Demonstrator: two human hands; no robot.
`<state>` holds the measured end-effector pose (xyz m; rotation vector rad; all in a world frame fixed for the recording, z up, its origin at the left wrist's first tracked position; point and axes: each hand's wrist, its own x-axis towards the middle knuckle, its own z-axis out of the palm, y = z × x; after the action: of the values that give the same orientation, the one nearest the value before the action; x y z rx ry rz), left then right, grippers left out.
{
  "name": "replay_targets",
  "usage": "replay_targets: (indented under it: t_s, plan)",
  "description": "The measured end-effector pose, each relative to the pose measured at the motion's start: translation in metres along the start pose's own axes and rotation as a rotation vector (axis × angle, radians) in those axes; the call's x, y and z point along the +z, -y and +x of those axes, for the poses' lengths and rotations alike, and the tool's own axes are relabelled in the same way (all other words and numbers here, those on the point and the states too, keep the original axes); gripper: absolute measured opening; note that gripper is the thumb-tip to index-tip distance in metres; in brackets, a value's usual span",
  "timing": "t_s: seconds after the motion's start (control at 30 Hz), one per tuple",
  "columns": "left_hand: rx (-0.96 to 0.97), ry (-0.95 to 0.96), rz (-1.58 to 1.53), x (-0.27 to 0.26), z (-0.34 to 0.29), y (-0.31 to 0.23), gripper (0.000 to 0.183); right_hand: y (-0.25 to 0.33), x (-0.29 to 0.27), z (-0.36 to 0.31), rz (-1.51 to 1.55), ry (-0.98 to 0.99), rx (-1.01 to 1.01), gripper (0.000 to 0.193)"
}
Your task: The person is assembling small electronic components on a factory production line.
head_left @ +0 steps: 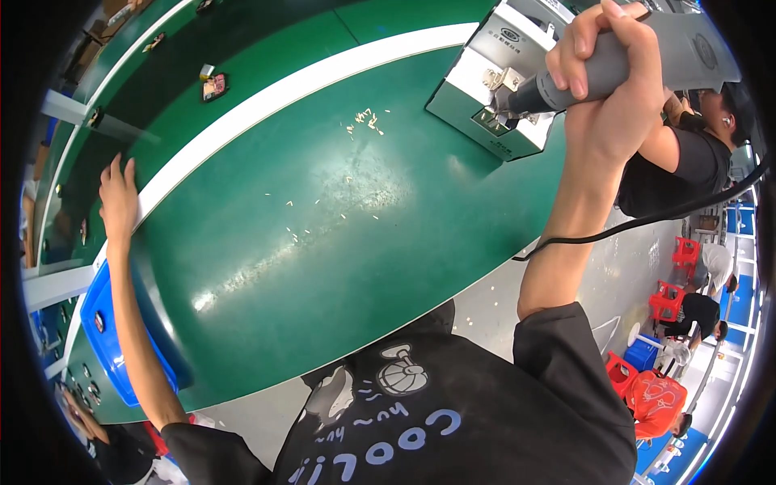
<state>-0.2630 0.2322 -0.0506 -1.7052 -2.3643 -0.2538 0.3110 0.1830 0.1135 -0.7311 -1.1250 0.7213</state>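
My right hand [610, 89] wraps round a thick grey electric screwdriver [594, 73] at the upper right. The driver's nose end points down at the metal pick-up part of a white and grey box-shaped screw feeder [485, 89]; whether its tip touches a screw is too small to tell. A black cable [647, 218] passes beside my right forearm. On the far left, my left hand [120, 198] reaches to the white rail [218, 133], fingers stretched and apart, holding nothing. Below it, a blue bin [113, 335] lies partly behind my left forearm.
Small pale slivers [368, 121] lie scattered on the green worktop [275, 315]. Beyond the rail, a green belt [283, 48] carries small assemblies, one dark and reddish [214, 86]. A co-worker in black [679, 166] sits close at right; red stools [685, 255] stand farther off.
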Motion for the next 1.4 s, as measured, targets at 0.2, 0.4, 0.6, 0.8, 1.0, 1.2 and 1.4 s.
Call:
replay_targets:
  t_s: [0.2, 0.4, 0.6, 0.8, 1.0, 1.2, 1.4]
  plan:
    - [0.242, -0.032, -0.046, -0.001, 0.012, 0.038, 0.039, 0.002, 0.007, 0.006, 0.007, -0.003, 0.087, 0.027]
    - [0.142, -0.080, -0.152, -0.002, -0.009, 0.029, 0.031, -0.001, -0.014, 0.010, 0.023, -0.008, 0.096, 0.027]
    - [0.268, -0.047, -0.363, -0.021, -0.021, 0.028, 0.035, -0.001, -0.007, 0.006, 0.012, -0.058, -0.038, 0.026]
    - [0.302, 0.004, -0.590, -0.068, -0.090, -0.049, 0.037, -0.005, -0.006, 0.005, 0.024, -0.027, 0.058, 0.022]
    - [0.598, 0.074, -0.516, -0.116, -0.201, -0.140, 0.047, -0.006, 0.000, 0.009, -0.017, 0.048, 0.063, 0.021]
    - [0.875, 0.024, -0.409, -0.128, -0.238, -0.162, 0.044, 0.001, 0.008, 0.008, -0.112, 0.021, 0.041, 0.020]
    - [0.972, -0.024, -0.323, -0.130, -0.247, -0.152, 0.043, -0.002, 0.006, -0.006, -0.060, -0.031, -0.007, 0.019]
